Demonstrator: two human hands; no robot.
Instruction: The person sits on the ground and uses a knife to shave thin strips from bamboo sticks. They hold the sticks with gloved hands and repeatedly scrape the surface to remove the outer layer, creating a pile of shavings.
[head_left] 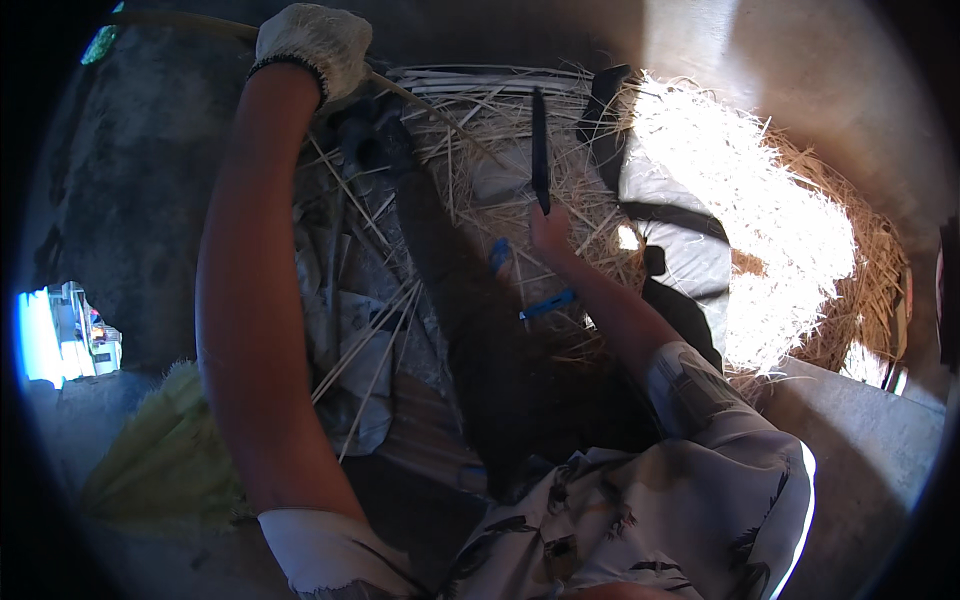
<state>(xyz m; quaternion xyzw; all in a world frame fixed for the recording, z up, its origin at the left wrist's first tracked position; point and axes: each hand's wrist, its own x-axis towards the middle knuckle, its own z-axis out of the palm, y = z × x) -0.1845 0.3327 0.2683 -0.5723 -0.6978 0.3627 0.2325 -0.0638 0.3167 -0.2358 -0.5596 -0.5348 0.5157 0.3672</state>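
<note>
Crumpled yellow-green sheet (160, 455) at left

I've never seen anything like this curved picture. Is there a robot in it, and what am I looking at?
No robot here: these are a person's own arms. There is only one picture, from a wide fisheye camera worn on the head and looking down, so straight edges bend near the rim.

The left hand, in a white knitted glove, grips a long, thin, tan strip. The bare right hand holds a long, narrow, dark-bladed tool that looks like a knife, blade pointing toward the top of the picture.

Pale, straw-like shavings litter the ground ahead, with a big sunlit heap to the right. A crumpled yellow-green cloth or sack lies at the lower left.
</note>
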